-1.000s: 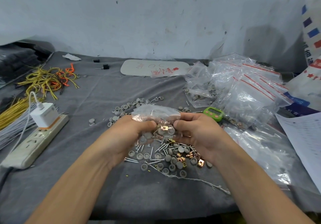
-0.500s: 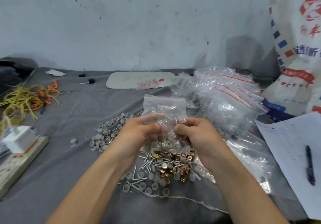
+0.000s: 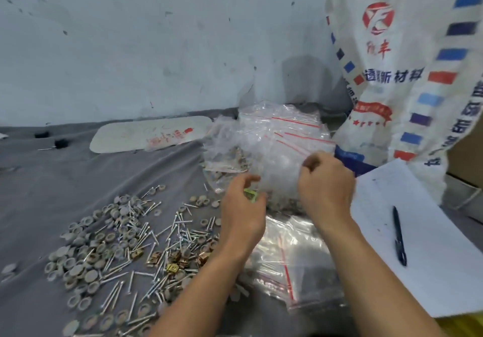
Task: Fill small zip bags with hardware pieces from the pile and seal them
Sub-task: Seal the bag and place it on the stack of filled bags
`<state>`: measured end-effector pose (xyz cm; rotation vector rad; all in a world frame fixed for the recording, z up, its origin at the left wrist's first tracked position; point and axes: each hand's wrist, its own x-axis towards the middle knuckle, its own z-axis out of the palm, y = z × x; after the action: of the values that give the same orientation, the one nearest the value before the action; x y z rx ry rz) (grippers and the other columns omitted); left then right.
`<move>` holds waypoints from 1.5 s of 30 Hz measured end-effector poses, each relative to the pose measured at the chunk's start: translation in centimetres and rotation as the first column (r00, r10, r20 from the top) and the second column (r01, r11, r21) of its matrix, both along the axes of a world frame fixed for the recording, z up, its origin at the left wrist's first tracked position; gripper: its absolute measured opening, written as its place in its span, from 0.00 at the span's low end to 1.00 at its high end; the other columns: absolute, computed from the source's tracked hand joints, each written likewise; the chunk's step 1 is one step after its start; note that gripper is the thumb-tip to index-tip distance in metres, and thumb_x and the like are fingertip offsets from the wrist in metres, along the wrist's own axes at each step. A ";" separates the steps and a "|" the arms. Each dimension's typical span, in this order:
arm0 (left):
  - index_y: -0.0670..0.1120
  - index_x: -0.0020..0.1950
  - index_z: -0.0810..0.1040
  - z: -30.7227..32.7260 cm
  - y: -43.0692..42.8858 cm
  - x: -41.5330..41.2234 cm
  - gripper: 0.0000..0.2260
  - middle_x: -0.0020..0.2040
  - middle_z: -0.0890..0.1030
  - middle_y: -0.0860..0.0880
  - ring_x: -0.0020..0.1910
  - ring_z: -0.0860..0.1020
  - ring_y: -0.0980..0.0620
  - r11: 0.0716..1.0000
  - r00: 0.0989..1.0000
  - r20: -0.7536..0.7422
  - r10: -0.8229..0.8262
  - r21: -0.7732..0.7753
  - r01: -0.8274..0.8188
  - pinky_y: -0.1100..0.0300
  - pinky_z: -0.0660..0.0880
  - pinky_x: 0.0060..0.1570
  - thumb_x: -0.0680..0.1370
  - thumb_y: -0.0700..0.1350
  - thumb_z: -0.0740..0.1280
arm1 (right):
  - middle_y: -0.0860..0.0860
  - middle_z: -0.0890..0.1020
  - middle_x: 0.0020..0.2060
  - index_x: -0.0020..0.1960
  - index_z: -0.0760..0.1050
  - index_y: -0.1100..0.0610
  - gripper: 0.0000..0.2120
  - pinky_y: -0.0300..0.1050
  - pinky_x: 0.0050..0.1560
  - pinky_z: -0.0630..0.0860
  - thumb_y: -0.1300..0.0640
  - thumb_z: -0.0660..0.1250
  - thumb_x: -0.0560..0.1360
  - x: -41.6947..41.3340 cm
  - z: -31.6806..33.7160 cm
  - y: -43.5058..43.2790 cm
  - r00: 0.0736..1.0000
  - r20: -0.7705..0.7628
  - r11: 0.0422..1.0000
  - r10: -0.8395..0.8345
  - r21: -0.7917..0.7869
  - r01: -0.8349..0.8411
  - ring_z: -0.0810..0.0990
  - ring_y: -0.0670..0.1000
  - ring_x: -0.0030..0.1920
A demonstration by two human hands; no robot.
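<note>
- Head view: I see the left hand (image 3: 243, 211) hovering at the near edge of the heap of zip bags (image 3: 277, 138), fingers loosely curled, with nothing in them that I can make out.
- The right hand (image 3: 326, 187) is against the heap's clear plastic with its fingers curled. Blur stops me telling whether it pinches a bag.
- The pile of hardware pieces (image 3: 125, 245) lies on the grey cloth (image 3: 78, 174), left of both hands.
- Flat bags (image 3: 287, 263) lie under the forearms.
- A pen (image 3: 399, 234) rests on the paper sheet (image 3: 431, 245).
</note>
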<state>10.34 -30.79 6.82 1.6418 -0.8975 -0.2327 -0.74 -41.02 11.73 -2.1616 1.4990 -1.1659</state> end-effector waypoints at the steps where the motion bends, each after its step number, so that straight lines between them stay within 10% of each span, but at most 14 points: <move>1: 0.59 0.52 0.81 -0.6 0.8 -0.4 0.12 0.50 0.80 0.64 0.50 0.78 0.66 0.996 0.993 0.106 -0.050 0.078 0.042 0.71 0.71 0.51 0.74 0.43 0.70 | 0.50 0.86 0.48 0.48 0.81 0.48 0.08 0.47 0.48 0.78 0.59 0.67 0.73 0.6 0.0 -0.2 0.978 -0.186 0.995 0.095 0.046 -0.088 0.82 0.56 0.49; 5: 0.56 0.58 0.83 -1.8 3.5 -3.0 0.15 0.54 0.84 0.57 0.53 0.79 0.61 0.832 0.875 0.246 -0.416 0.492 0.257 0.66 0.71 0.53 0.72 0.54 0.69 | 0.55 0.81 0.64 0.66 0.79 0.54 0.20 0.47 0.63 0.76 0.64 0.66 0.76 1.2 -1.3 -0.1 0.692 -0.568 0.887 0.447 0.384 -0.258 0.80 0.59 0.63; 9: 0.53 0.77 0.67 -2.8 3.8 -4.2 0.30 0.78 0.67 0.48 0.76 0.64 0.47 0.656 0.668 0.381 -0.640 0.723 0.217 0.49 0.58 0.77 0.77 0.60 0.65 | 0.49 0.82 0.65 0.66 0.80 0.47 0.25 0.42 0.62 0.74 0.66 0.66 0.74 -2.4 -1.7 1.2 0.873 -0.270 0.887 0.405 0.346 -0.305 0.80 0.55 0.63; 13: 0.51 0.81 0.59 -3.4 3.3 -4.3 0.27 0.82 0.58 0.47 0.80 0.57 0.46 0.668 0.672 0.423 -0.609 0.730 0.146 0.47 0.51 0.78 0.83 0.56 0.58 | 0.44 0.84 0.54 0.57 0.81 0.45 0.14 0.44 0.54 0.76 0.51 0.72 0.72 -7.7 -3.7 4.5 0.691 -0.488 0.819 0.534 0.501 -0.279 0.83 0.52 0.54; 15: 0.50 0.80 0.61 -3.5 3.5 -4.7 0.24 0.80 0.63 0.46 0.79 0.61 0.45 0.704 0.666 0.477 -0.573 0.703 0.102 0.48 0.54 0.76 0.84 0.52 0.55 | 0.45 0.82 0.46 0.51 0.78 0.46 0.08 0.46 0.48 0.77 0.49 0.71 0.72 -9.3 -5.0 6.2 0.650 -0.523 0.815 0.551 0.503 -0.287 0.81 0.51 0.47; 20: 0.53 0.74 0.73 -2.5 4.7 -5.9 0.20 0.64 0.82 0.48 0.62 0.79 0.44 0.829 0.821 0.459 -0.338 0.559 0.029 0.54 0.72 0.62 0.81 0.48 0.61 | 0.40 0.82 0.31 0.40 0.85 0.45 0.11 0.35 0.37 0.76 0.58 0.68 0.74 -10.3 -6.7 7.3 0.879 -0.328 0.927 0.346 0.262 -0.267 0.79 0.40 0.34; 27: 0.60 0.69 0.77 0.6 7.3 -3.9 0.29 0.65 0.80 0.59 0.62 0.80 0.55 0.731 0.874 0.269 -0.405 0.670 0.133 0.55 0.75 0.65 0.68 0.49 0.72 | 0.36 0.83 0.35 0.35 0.82 0.42 0.14 0.39 0.44 0.74 0.56 0.72 0.77 -9.6 -5.6 6.0 0.954 0.187 0.916 0.233 0.287 -0.279 0.80 0.39 0.42; 31: 0.58 0.56 0.86 1.9 8.5 -2.6 0.16 0.52 0.86 0.61 0.46 0.83 0.59 0.883 0.939 0.309 -0.154 0.469 -0.009 0.56 0.80 0.57 0.72 0.42 0.71 | 0.41 0.86 0.38 0.39 0.84 0.46 0.11 0.44 0.48 0.77 0.57 0.70 0.78 -8.3 -4.0 5.0 0.895 0.396 0.858 0.207 0.367 -0.361 0.84 0.45 0.45; 37: 0.54 0.54 0.86 3.8 10.9 0.0 0.11 0.44 0.85 0.60 0.36 0.82 0.62 0.972 0.970 0.150 0.189 0.108 -0.206 0.65 0.79 0.37 0.78 0.40 0.71 | 0.40 0.86 0.39 0.43 0.86 0.45 0.05 0.44 0.49 0.78 0.53 0.73 0.76 -8.3 -3.4 5.2 0.923 0.151 0.836 0.354 0.392 -0.384 0.83 0.44 0.45; 41: 0.56 0.46 0.85 5.7 12.9 2.3 0.13 0.40 0.86 0.56 0.35 0.83 0.58 0.970 0.963 -0.160 0.218 -0.071 -0.231 0.65 0.78 0.31 0.79 0.36 0.69 | 0.44 0.86 0.38 0.41 0.85 0.49 0.05 0.44 0.47 0.81 0.49 0.74 0.73 -8.4 -4.6 7.6 0.806 -0.271 0.789 0.526 0.509 -0.344 0.83 0.45 0.41; 45: 0.54 0.41 0.87 6.6 15.1 3.8 0.15 0.41 0.87 0.50 0.33 0.83 0.56 0.983 0.945 -0.295 0.142 -0.074 -0.170 0.60 0.79 0.32 0.78 0.35 0.70 | 0.43 0.86 0.45 0.47 0.85 0.48 0.09 0.45 0.50 0.78 0.44 0.73 0.75 -7.4 -2.6 8.9 0.870 -0.262 0.870 0.419 0.389 -0.302 0.84 0.48 0.48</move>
<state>14.17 -15.69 13.37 1.5306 -0.5458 -0.3045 -8.15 -32.12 9.08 -2.3346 1.2082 -0.3880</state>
